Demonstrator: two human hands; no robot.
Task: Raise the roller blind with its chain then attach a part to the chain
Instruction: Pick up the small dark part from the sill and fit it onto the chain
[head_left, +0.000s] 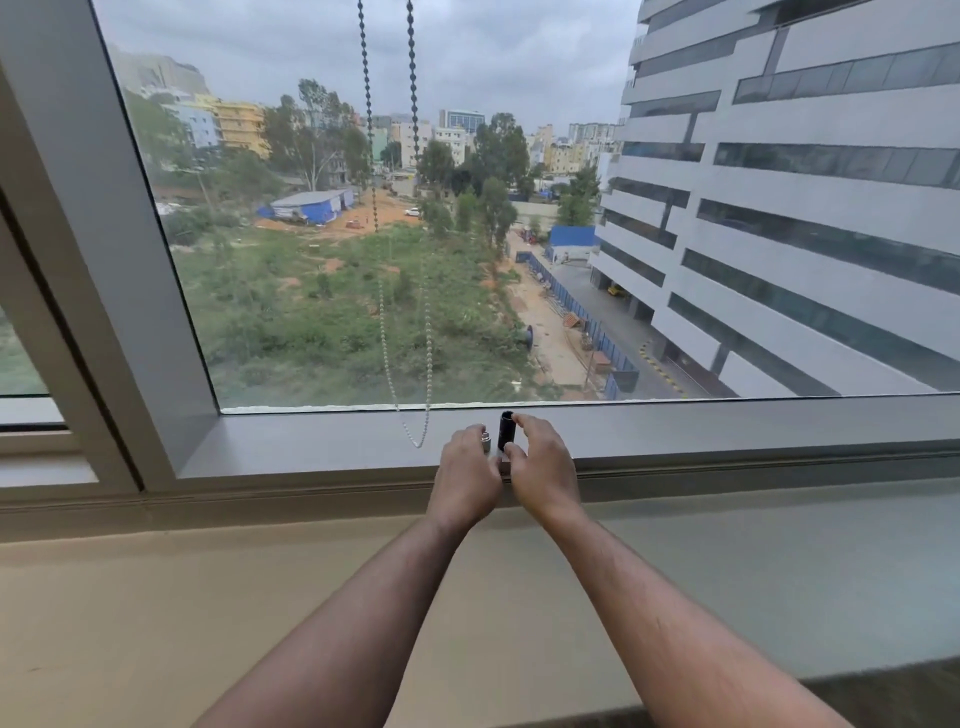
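Both hands work at the window sill (727, 436): left hand (467, 467) pinches a small silver part (486, 442), right hand (540, 467) grips a black tube (505, 430). Bead chain (418, 436) hangs free just left; either piece could slip off the sill's front edge.

The chain (414, 156) hangs as a loop before the window pane (519, 234), its bottom just above the sill (311, 447), left of both hands. The left hand (467, 480) rests at the sill's near edge, a small part (485, 441) at its fingertips. Just to the right, a tube (505, 431) stands upright on the sill, between the two hands, with the right hand (540, 467) around it. A ledge (156, 597) lies below, nearer us.
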